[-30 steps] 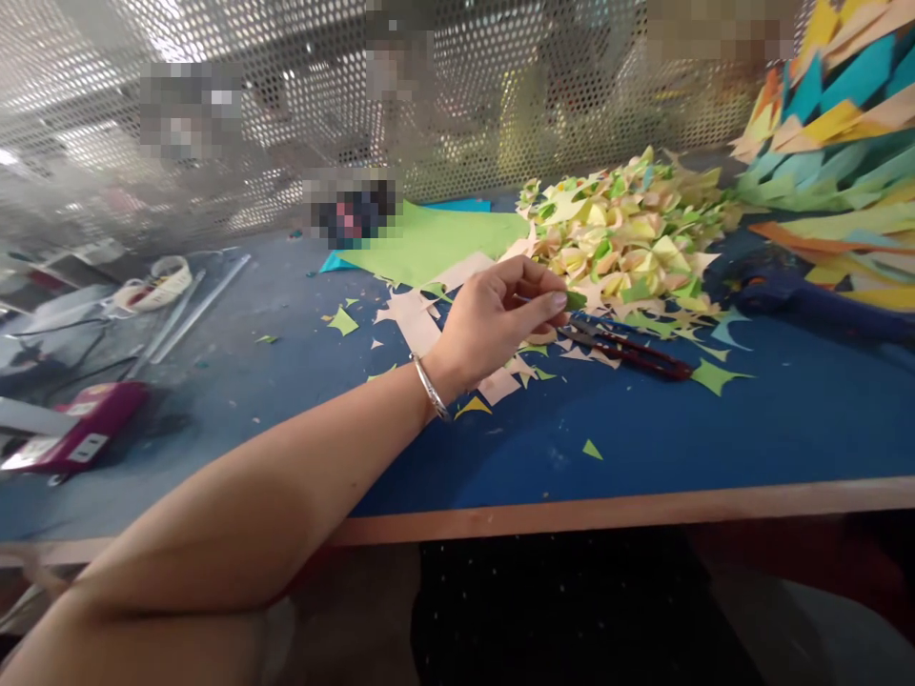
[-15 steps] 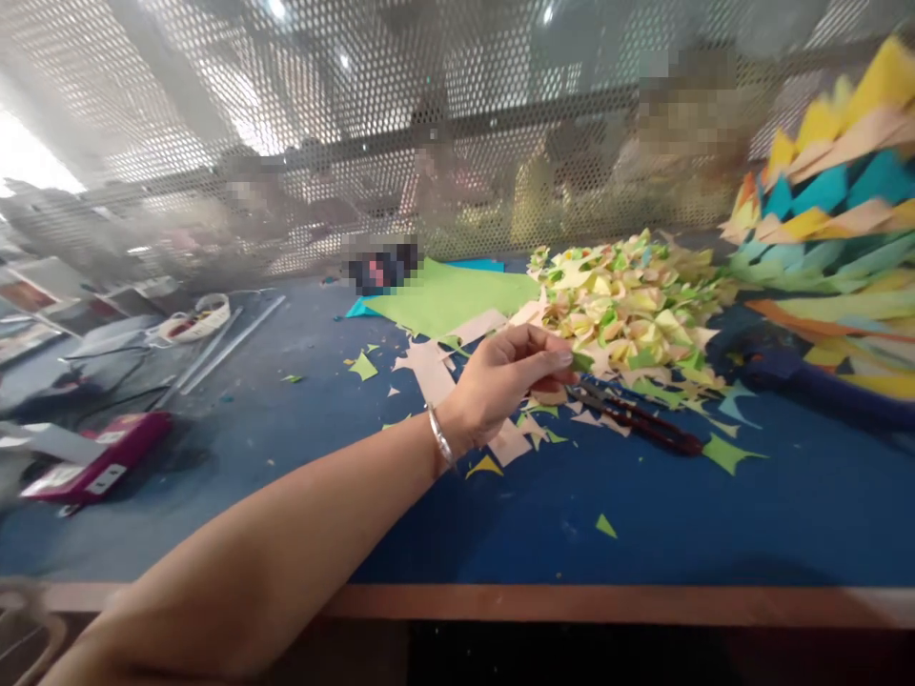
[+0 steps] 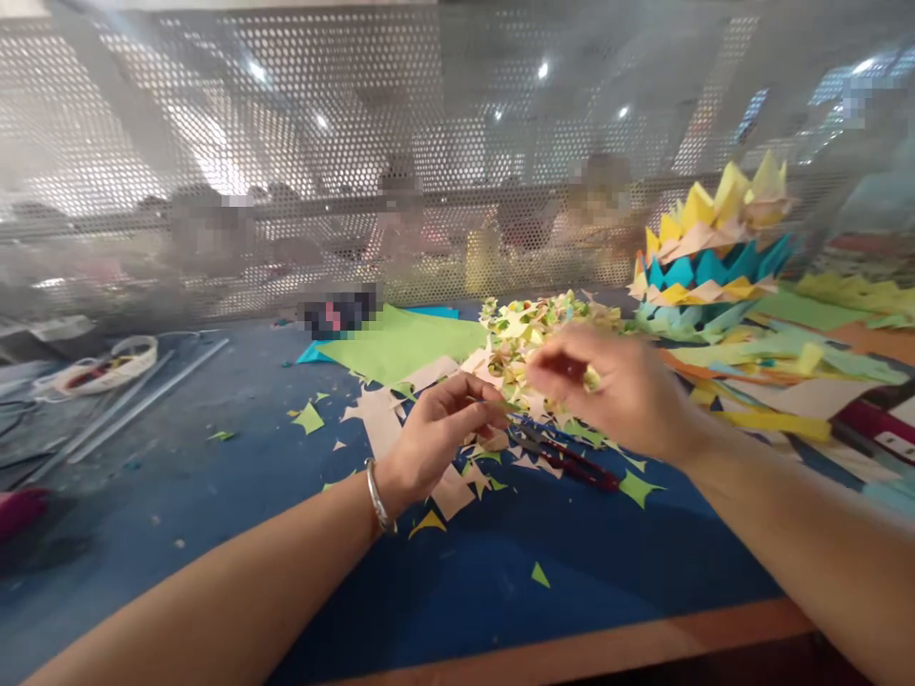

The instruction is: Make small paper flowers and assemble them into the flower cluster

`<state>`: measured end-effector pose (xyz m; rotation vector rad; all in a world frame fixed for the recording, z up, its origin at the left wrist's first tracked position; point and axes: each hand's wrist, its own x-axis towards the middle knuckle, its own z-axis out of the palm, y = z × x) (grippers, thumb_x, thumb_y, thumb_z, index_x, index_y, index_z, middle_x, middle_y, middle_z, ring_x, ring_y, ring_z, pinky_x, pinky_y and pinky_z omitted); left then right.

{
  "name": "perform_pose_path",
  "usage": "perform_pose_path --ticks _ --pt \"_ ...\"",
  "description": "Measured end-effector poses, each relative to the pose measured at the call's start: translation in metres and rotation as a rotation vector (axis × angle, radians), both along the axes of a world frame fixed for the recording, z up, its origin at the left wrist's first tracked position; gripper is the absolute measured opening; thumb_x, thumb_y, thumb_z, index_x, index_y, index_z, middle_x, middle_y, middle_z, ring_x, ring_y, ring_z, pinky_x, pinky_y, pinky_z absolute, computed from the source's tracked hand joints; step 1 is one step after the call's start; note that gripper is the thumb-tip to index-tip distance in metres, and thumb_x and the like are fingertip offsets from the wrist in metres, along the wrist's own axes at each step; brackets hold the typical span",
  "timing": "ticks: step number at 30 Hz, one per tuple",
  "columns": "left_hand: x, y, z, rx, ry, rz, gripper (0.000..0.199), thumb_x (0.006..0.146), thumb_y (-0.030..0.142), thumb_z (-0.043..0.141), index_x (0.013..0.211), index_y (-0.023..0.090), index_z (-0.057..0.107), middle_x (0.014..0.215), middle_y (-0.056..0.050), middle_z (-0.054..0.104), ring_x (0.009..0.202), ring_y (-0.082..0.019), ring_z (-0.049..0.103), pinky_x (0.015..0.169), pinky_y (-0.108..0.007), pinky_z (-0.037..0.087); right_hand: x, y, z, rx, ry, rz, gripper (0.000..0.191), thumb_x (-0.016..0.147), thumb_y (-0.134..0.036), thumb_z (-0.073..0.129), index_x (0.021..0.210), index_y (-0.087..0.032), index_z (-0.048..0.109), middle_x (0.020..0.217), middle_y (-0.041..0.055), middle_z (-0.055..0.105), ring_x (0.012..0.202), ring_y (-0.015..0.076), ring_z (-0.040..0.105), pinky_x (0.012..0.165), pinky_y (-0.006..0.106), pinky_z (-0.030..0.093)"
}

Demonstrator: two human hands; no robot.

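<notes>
My left hand (image 3: 447, 424), with a bangle (image 3: 378, 495) on its wrist, pinches a small green piece of paper (image 3: 509, 410) between thumb and fingers. My right hand (image 3: 621, 395) is raised just to the right of it, fingers curled and blurred by motion; what it holds, if anything, I cannot make out. Partly hidden behind both hands is a heap of small folded paper pieces (image 3: 518, 324) in yellow, green and pale pink. Below my right hand lie dark-red-handled snips (image 3: 582, 469). Green and pale pink paper scraps (image 3: 641, 488) surround them on the blue tabletop.
A green sheet (image 3: 400, 348) lies over a blue one. At right stands a tiered paper crown shape (image 3: 715, 257), with paper strips (image 3: 779, 424) before it. At left are a white basket (image 3: 132, 357) and clear rods (image 3: 150, 400). A perforated screen (image 3: 286, 124) closes the back; people show behind it.
My right hand has come into view from the right, up near my left hand. The view has turned rightward, showing more of the crown shape. My left hand still pinches the green piece.
</notes>
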<state>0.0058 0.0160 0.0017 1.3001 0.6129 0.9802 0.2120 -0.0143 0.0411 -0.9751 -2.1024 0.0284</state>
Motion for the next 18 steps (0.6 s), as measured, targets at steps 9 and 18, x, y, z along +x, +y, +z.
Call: perform_pose_path --ticks 9,18 --pt "0.001 0.0 0.002 0.017 -0.035 0.011 0.017 0.074 0.018 0.075 0.085 0.016 0.062 0.074 0.0 0.062 0.065 -0.01 0.058 0.063 -0.024 0.047 -0.013 0.008 -0.025 -0.132 -0.11 0.031 0.023 0.095 -0.029 0.054 0.077 -0.017 0.064 0.069 0.0009 0.054 0.062 0.0111 0.049 0.057 0.027 0.035" --pt "0.001 0.0 0.002 0.011 -0.043 0.064 0.019 0.074 0.022 0.079 0.082 0.016 0.062 0.08 0.001 0.061 0.068 -0.009 0.057 0.065 -0.022 0.05 -0.013 0.007 -0.024 -0.069 -0.161 -0.038 0.025 0.094 -0.026 0.053 0.07 -0.018 0.054 0.067 0.0008 0.05 0.063 0.012 0.047 0.059 0.028 0.035"
